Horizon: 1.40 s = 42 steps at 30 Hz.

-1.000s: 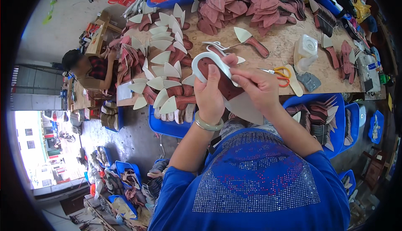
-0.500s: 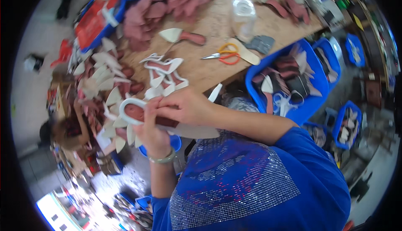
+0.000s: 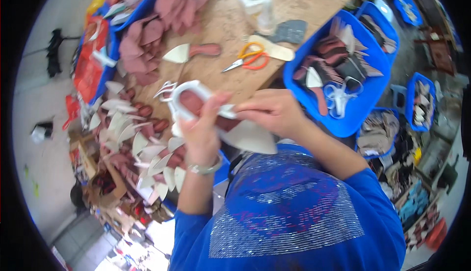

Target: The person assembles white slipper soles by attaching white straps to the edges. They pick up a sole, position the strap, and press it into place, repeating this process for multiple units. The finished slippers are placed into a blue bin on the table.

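Between my hands is a shoe insole with a cream toe part point(image 3: 252, 137) and a reddish-brown heel, tilted over the table's near edge. A white strip point(image 3: 182, 105) curves around the heel's rim. My left hand point(image 3: 202, 136) is closed on the insole's side, thumb up along the strip. Fingers of my right hand point(image 3: 274, 111) are pinched together at the white strip's end, near the insole's middle. Just beyond lie scissors point(image 3: 242, 61) with orange and yellow handles. Another cream and reddish insole point(image 3: 191, 52) rests left of them.
Stacked reddish pieces point(image 3: 142, 50) lie at the far left, with many insoles point(image 3: 130, 123) heaped below. A clear plastic container point(image 3: 257, 8) and a dark grey piece point(image 3: 290, 31) stand near the back. At right, a blue basket point(image 3: 343, 129) holds insoles and white strips.
My right hand has moved right, away from my left hand, with the strip's end at its fingers. The whole view has shifted, and the insole now sits more to the right in it.
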Available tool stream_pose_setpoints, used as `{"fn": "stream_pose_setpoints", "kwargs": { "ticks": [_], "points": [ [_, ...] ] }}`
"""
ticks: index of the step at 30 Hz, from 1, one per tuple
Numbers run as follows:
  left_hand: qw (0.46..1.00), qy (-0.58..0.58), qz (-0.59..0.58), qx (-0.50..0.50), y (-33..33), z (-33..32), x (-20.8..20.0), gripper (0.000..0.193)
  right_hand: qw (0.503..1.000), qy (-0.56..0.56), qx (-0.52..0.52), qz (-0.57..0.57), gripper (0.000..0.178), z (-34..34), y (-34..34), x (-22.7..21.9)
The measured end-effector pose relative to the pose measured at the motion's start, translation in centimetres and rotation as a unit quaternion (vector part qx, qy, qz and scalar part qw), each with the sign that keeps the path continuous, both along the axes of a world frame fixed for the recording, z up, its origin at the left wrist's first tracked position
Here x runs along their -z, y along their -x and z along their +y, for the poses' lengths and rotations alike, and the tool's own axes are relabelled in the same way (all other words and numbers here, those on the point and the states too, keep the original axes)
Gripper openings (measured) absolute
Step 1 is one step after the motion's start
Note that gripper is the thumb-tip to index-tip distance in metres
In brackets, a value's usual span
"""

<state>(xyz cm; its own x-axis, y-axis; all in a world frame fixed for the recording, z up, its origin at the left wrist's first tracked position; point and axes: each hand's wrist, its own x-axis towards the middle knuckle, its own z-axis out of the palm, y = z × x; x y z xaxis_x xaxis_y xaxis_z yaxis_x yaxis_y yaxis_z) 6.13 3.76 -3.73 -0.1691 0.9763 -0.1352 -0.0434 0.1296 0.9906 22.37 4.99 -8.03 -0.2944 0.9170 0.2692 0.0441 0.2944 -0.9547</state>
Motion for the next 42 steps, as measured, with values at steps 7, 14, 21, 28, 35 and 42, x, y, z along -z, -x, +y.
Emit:
{"fn": "stream_pose_setpoints", "kwargs": {
  "ticks": [7,14,21,28,35,42],
  "points": [
    [0.987,0.012,-0.158,-0.023,-0.6,0.7,-0.1,0.018,0.998,0.060,0.005,-0.028,0.013,-0.4,0.5,-0.5],
    [0.983,-0.001,-0.176,-0.057,1.5,0.4,-2.2,0.021,0.996,0.012,-0.054,-0.071,0.013,0.6,4.0,-1.9],
    [0.972,-0.060,-0.177,-0.140,4.5,-1.2,-2.1,0.017,0.989,0.012,-0.125,-0.083,0.015,1.3,6.3,-3.3],
    [0.963,-0.076,-0.178,-0.187,5.6,-3.0,-3.0,0.019,0.968,0.069,-0.204,-0.131,0.013,0.7,6.7,-4.0],
    [0.973,-0.042,-0.161,-0.160,6.9,-3.7,-2.1,0.027,0.945,-0.098,-0.213,-0.227,0.012,0.8,8.2,-1.8],
    [0.944,0.033,-0.275,-0.177,5.9,-8.3,4.0,0.030,0.922,0.304,-0.238,-0.028,0.019,0.7,10.5,-1.5]
  ]
}}
